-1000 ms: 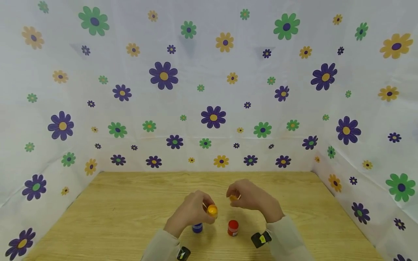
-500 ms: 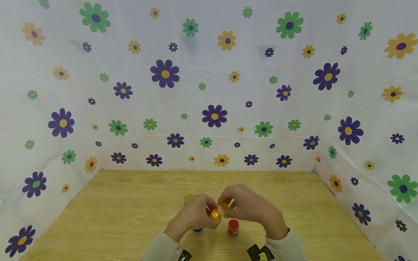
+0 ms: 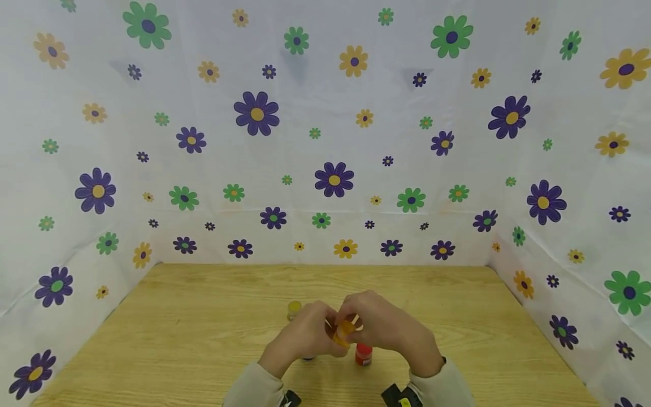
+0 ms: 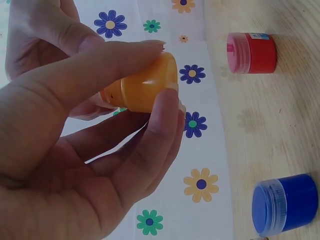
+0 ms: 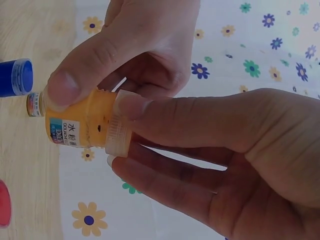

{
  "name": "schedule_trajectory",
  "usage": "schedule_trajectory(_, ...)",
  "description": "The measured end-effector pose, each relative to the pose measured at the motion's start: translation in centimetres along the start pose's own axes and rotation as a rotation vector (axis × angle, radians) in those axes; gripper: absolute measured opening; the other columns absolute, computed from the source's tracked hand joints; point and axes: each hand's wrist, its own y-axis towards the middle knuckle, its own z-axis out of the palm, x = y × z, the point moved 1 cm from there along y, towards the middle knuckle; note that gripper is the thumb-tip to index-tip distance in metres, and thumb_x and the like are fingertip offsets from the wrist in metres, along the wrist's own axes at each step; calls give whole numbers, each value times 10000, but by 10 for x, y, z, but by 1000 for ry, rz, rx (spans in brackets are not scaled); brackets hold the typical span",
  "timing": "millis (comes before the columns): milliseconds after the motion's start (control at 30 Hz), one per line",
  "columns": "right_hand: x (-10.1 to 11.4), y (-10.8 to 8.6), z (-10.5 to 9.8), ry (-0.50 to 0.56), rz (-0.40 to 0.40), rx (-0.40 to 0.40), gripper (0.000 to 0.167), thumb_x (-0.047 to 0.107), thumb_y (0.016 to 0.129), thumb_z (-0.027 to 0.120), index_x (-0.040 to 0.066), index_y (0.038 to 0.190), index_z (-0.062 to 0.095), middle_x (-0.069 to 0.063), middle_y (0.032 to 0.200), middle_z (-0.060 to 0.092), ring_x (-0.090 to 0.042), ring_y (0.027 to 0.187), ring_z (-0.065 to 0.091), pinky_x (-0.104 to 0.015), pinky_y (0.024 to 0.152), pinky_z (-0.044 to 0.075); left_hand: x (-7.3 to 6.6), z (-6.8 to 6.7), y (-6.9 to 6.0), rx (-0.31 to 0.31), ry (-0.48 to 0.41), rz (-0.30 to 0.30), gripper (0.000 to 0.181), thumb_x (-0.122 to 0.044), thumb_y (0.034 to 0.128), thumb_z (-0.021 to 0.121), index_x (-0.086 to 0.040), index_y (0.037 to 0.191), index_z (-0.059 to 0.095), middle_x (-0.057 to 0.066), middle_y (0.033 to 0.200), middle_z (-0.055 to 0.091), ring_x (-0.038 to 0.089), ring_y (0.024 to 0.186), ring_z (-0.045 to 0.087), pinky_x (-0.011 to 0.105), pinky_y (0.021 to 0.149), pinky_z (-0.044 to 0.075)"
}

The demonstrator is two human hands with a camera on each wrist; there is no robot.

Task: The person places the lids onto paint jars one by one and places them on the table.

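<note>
My left hand (image 3: pixel 310 333) holds a small jar of orange gouache paint (image 5: pixel 75 120), its thumb and fingers around the body. In the right wrist view the jar lies tilted on its side, its printed label showing. My right hand (image 3: pixel 383 325) pinches the jar's translucent lid (image 5: pixel 118 132) between thumb and fingers. The lid sits against the jar's mouth; whether its thread has caught, I cannot tell. From the left wrist view, the base of the orange jar (image 4: pixel 150 85) shows between my left fingers.
A red paint jar (image 3: pixel 363 354) stands on the wooden table (image 3: pixel 203 316) just below my hands. A blue paint jar (image 4: pixel 290 202) is mostly hidden under my left hand in the head view. Beyond that hand stands a yellow-lidded jar (image 3: pixel 294 310). Flowered cloth walls surround the table.
My right hand has come left and down with the lid, from apart to against the orange jar's mouth. My left hand has shifted slightly right, uncovering the yellow-lidded jar behind it.
</note>
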Motion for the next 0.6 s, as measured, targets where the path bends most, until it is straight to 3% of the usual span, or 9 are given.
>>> schedule_trajectory(600, 0, 1, 2, -1, 51, 12, 121, 1, 854, 805, 40, 968, 796, -42, 935, 758, -100, 834, 674, -180, 757, 561, 0, 0, 0, 14, -27, -4, 198, -91, 725, 895, -55, 887, 787, -2, 827, 765, 87, 705, 658, 212, 644, 551)
